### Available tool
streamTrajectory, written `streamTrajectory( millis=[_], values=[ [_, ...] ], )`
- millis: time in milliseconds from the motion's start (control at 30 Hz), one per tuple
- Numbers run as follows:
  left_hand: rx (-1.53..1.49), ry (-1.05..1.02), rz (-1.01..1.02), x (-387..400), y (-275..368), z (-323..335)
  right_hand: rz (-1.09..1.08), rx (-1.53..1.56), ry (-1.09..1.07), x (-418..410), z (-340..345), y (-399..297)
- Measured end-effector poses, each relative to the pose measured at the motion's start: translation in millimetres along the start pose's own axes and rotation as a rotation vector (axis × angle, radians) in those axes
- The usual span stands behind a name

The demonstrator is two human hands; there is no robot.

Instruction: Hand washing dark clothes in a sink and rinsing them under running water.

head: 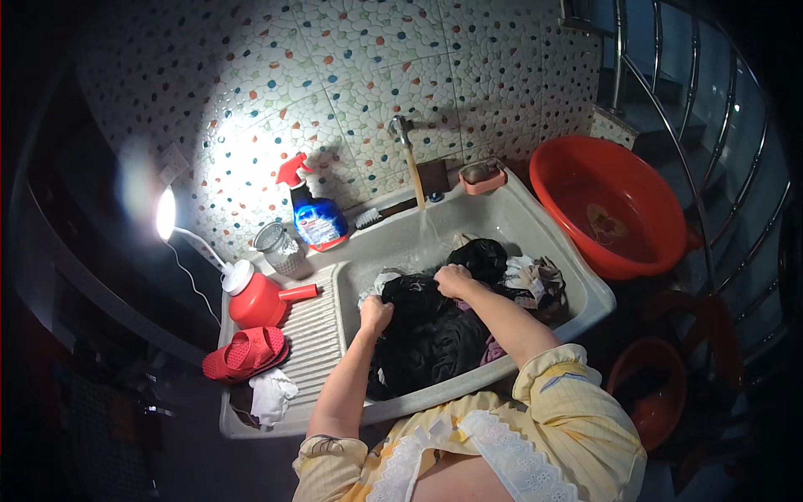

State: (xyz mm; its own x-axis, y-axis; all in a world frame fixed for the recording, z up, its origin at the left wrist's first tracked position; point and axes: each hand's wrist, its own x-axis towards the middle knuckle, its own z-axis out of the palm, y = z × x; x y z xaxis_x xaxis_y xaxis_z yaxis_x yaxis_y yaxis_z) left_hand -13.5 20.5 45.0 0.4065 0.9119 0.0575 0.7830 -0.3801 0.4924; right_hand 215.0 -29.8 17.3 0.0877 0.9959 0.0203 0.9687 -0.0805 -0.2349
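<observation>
Both of my hands are down in a stone-like laundry sink [533, 216]. My left hand [376, 314] grips one side of a black garment [411, 295], and my right hand [453, 280] grips its other side. More dark wet clothing [433, 351] fills the basin below them, with purple cloth [494, 349] at the near edge. A black bundle [480, 256] and pale, beige clothing [533, 279] lie to the right. Water runs from the tap [400, 125] through a tan hose [413, 176] into the basin behind my hands.
A ribbed washboard [313, 320] adjoins the basin on the left, bearing red slippers [251, 354], white cloth [273, 395] and a red dipper [257, 301]. Along the back stand a spray bottle [319, 216], a glass [280, 248], a brush [368, 218] and a soap dish [482, 179]. A red tub [659, 219] sits right.
</observation>
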Motion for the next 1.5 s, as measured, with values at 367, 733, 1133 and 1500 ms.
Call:
streamTrajectory(
  millis=[367, 733, 1133, 1500],
  values=[
    [-0.781, 0.187, 0.144, 52.4, 18.8, -85.6, -0.059, 1.076, 0.612, 12.4, -182.8, 35.9],
    [0.262, -0.426, 0.509, 30.7, 1.3, -18.3, 0.285, 0.67, 0.257, -17.9, -63.4, 86.9],
    [-0.434, 0.148, -0.014, 50.4, 18.0, -41.2, 0.196, 0.556, 0.133, -18.5, -132.4, 64.9],
    [-0.559, 0.053, 0.18, 26.7, 24.0, 17.8, -0.553, 0.251, 0.16, -26.0, -55.3, 1.0]
  ],
)
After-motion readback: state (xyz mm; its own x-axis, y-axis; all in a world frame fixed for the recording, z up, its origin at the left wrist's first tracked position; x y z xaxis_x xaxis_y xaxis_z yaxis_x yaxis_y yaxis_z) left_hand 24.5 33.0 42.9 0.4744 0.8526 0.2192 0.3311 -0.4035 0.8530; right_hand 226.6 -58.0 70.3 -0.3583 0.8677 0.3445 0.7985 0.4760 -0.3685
